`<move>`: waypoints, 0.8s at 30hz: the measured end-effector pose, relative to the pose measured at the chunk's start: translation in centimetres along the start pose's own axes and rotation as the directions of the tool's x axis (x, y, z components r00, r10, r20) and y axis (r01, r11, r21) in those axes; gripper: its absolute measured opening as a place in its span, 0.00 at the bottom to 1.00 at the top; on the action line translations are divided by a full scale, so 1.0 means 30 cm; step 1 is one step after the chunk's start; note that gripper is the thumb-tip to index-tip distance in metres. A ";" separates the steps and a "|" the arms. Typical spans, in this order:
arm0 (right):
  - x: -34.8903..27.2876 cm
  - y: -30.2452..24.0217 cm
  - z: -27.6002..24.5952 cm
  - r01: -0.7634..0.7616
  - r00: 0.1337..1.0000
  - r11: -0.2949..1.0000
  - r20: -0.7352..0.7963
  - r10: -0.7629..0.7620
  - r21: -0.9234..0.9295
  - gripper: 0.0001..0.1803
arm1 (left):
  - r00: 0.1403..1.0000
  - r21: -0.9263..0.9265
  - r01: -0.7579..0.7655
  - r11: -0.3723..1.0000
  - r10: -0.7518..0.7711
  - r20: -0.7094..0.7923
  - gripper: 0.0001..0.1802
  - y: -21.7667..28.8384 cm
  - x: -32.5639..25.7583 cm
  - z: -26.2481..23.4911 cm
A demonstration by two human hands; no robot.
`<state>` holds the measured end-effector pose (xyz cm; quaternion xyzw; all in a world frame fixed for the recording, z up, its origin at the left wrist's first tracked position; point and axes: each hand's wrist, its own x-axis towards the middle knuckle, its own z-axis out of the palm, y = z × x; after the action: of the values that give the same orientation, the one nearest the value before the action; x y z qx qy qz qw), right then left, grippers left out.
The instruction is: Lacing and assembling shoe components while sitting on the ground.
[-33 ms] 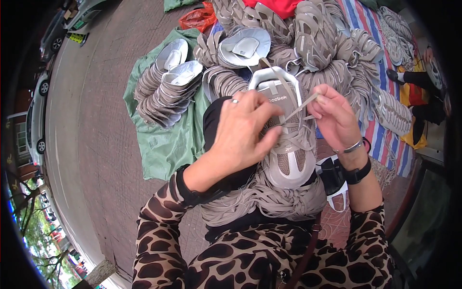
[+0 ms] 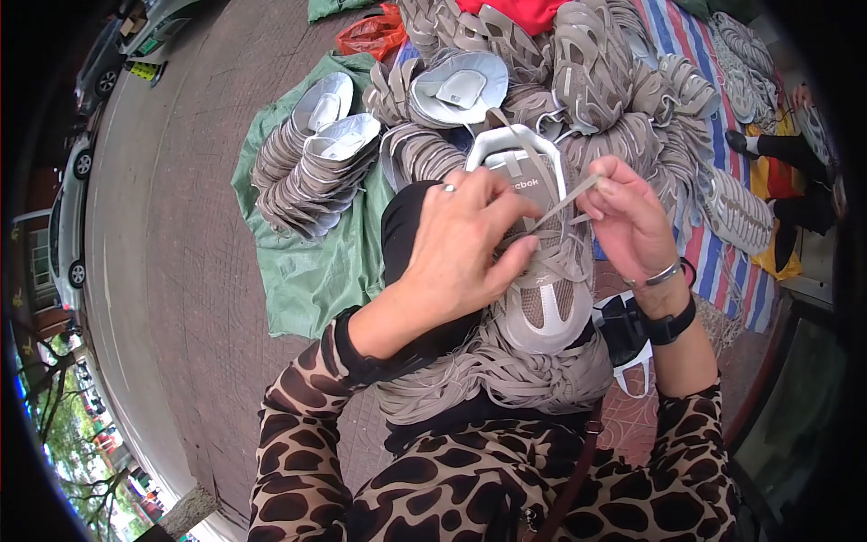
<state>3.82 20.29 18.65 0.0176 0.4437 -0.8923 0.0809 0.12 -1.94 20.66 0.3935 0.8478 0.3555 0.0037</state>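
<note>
A beige and grey shoe upper with a white collar lies on my lap, toe toward me. My left hand, a ring on one finger, grips across its laced middle, thumb along the side. My right hand, with a bangle and a black watch at the wrist, pinches a flat beige lace that runs taut from the eyelets up to the right. A thick bundle of beige laces lies over my lap under the shoe.
Stacks of matching shoe uppers rest on a green sack to the left, and more are heaped ahead on a striped mat. An orange bag lies beyond. Another person's legs are at right. Parked cars line the far left.
</note>
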 end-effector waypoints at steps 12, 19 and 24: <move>-0.114 -0.018 -0.114 -0.054 0.975 0.879 -0.214 -0.055 -0.474 0.06 | 0.996 0.080 -0.004 0.997 -0.003 0.092 0.08 -0.012 0.003 -0.039; -0.175 -0.006 -0.094 -0.126 0.979 0.810 -0.205 0.008 -0.573 0.06 | 0.995 -0.003 0.081 0.997 -0.080 0.054 0.06 -0.031 -0.003 -0.019; -0.160 -0.003 -0.072 0.021 0.957 0.822 -0.226 -0.181 -0.569 0.09 | 0.921 -0.152 0.221 0.963 -0.258 -0.292 0.07 -0.051 -0.053 0.068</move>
<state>8.44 22.68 17.91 0.0908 0.6929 -0.7148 -0.0267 0.79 -2.45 17.77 0.2252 0.8574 0.4585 -0.0628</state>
